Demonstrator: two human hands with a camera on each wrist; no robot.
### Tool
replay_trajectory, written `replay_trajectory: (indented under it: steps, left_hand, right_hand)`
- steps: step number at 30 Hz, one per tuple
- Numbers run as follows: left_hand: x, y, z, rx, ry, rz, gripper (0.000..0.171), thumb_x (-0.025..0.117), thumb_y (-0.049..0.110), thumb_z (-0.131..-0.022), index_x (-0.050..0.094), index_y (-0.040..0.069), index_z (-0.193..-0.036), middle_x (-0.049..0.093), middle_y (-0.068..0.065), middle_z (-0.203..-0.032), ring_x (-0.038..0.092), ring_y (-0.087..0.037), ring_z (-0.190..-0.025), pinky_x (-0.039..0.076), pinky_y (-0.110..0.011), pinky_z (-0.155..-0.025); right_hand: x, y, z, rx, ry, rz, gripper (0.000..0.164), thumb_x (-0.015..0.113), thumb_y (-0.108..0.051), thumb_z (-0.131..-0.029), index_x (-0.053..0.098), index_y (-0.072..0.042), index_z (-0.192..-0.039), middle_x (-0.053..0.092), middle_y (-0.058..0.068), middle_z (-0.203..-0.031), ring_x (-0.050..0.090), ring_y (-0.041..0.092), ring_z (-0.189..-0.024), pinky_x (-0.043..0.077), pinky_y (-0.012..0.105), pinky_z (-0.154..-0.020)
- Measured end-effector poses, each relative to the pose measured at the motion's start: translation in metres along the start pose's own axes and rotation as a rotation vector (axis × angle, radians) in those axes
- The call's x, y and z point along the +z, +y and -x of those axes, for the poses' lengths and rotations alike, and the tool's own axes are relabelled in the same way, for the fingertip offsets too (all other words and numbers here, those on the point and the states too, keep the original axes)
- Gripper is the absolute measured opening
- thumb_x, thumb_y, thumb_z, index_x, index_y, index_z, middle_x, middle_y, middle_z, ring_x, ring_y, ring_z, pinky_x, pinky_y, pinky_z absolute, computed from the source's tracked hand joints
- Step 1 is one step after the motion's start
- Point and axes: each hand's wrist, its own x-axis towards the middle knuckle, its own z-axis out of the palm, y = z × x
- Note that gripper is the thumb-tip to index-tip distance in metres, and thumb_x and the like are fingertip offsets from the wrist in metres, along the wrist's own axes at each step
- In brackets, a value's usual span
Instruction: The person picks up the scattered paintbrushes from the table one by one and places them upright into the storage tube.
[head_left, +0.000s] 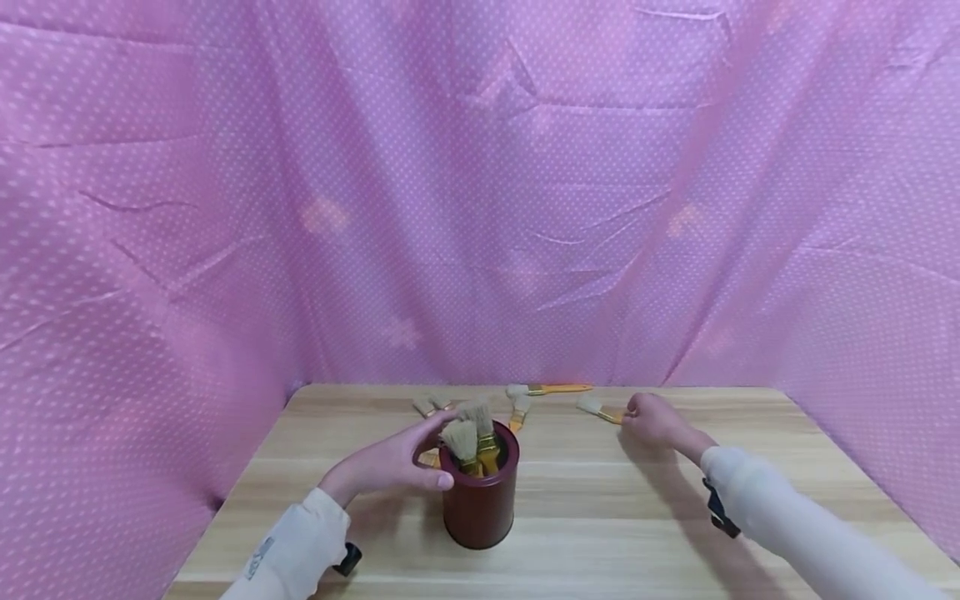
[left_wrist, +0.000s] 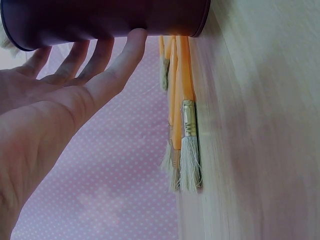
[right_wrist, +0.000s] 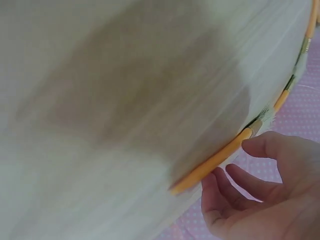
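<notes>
A dark red can stands upright on the wooden table, with at least two paintbrushes in it, bristles up. My left hand holds the can's side near the rim, thumb in front; in the left wrist view, curved fingers touch its wall. Farther right, my right hand pinches the orange handle of a paintbrush, whose pale bristles point left. The right wrist view has the thumb at one side of that handle and the fingertips at the other. Part of the handle is hidden in the head view.
More paintbrushes lie behind the can: one lengthwise at the table's back edge, another nearer the can, and several left of it. A pink dotted cloth hangs around the table.
</notes>
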Motion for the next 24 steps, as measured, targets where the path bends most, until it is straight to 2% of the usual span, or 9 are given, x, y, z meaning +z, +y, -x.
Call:
replay_trajectory:
  steps: [4, 10, 14, 19, 24]
  left_hand:
    - [0.0013, -0.0022, 0.0007, 0.003, 0.006, -0.009, 0.092, 0.078, 0.04, -0.09, 0.021, 0.032, -0.161, 0.029, -0.005, -0.162, 0.034, -0.029, -0.144, 0.042, -0.045, -0.108]
    - [0.0034, -0.0001, 0.0006, -0.002, 0.029, -0.067, 0.092, 0.078, 0.042, -0.089, 0.021, 0.034, -0.161, 0.027, -0.004, -0.163, 0.035, -0.029, -0.144, 0.037, -0.051, -0.111]
    - [0.0037, 0.0013, 0.0009, -0.004, 0.029, -0.087, 0.093, 0.077, 0.044, -0.09, 0.02, 0.033, -0.162, 0.026, -0.003, -0.164, 0.035, -0.027, -0.144, 0.033, -0.051, -0.113]
    - [0.0038, 0.0009, 0.0028, -0.01, 0.026, -0.086, 0.094, 0.077, 0.045, -0.09, 0.019, 0.033, -0.162, 0.023, -0.003, -0.165, 0.034, -0.028, -0.144, 0.033, -0.05, -0.113]
    - [0.0028, 0.0023, 0.0052, 0.0, 0.029, -0.067, 0.092, 0.077, 0.043, -0.09, 0.02, 0.034, -0.161, 0.025, -0.002, -0.164, 0.034, -0.027, -0.144, 0.033, -0.052, -0.114]
  right_hand:
    - [-0.0032, -0.0046, -0.0012, -0.041, -0.046, 0.061, 0.005, 0.07, 0.0, -0.084, 0.067, 0.002, -0.082, 0.06, 0.004, -0.074, 0.052, 0.02, -0.065, 0.051, 0.04, -0.062]
    - [-0.0033, -0.0063, 0.0007, -0.11, -0.07, 0.09, 0.009, 0.071, 0.002, -0.084, 0.067, -0.001, -0.077, 0.057, -0.001, -0.068, 0.047, 0.016, -0.062, 0.046, 0.035, -0.058]
    - [-0.0034, -0.0063, 0.0037, -0.174, -0.054, 0.086, 0.003, 0.073, 0.002, -0.082, 0.07, 0.002, -0.081, 0.065, 0.004, -0.074, 0.056, 0.017, -0.067, 0.052, 0.039, -0.063]
    - [-0.0025, -0.0052, 0.0074, -0.187, -0.039, 0.078, 0.007, 0.072, 0.004, -0.078, 0.072, 0.003, -0.085, 0.07, 0.009, -0.081, 0.064, 0.023, -0.074, 0.056, 0.043, -0.068]
    - [-0.0037, -0.0071, 0.0055, -0.234, -0.036, 0.049, 0.008, 0.072, 0.007, -0.076, 0.071, -0.001, -0.077, 0.062, -0.002, -0.07, 0.051, 0.012, -0.062, 0.047, 0.031, -0.057]
